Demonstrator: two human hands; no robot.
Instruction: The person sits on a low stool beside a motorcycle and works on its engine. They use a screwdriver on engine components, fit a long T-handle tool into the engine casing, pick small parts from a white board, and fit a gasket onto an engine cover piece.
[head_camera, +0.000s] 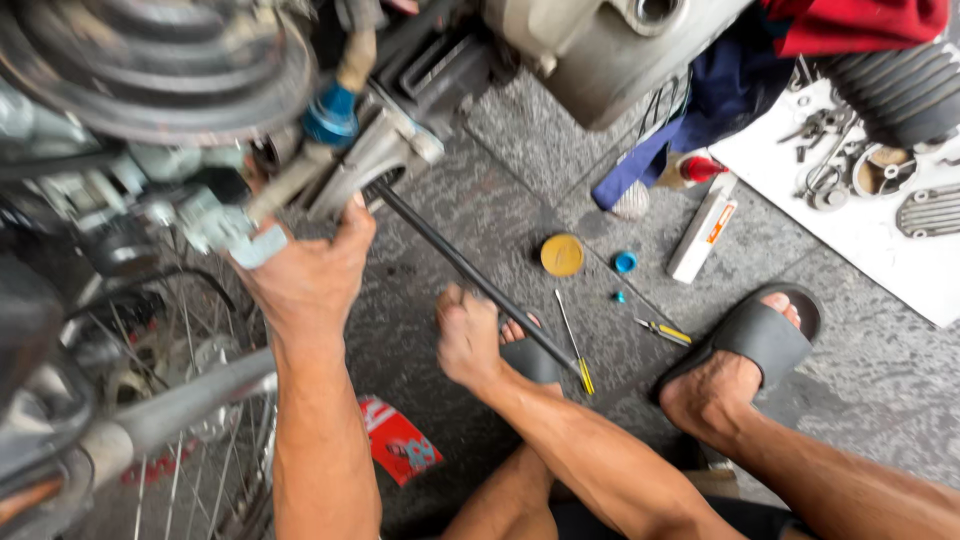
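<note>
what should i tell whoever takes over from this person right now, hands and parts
Left hand: pressed up against the metal engine part beside the spoked wheel.
Right hand: fingers wrapped around the long dark rod, which runs from the engine down to the floor.
On the floor: two small screwdrivers, a yellow lid, a blue cap, a red packet. Loose metal parts lie on the white sheet.
Done: rod set against the engine.
Left: cannot tell whether the rod is fully seated.
</note>
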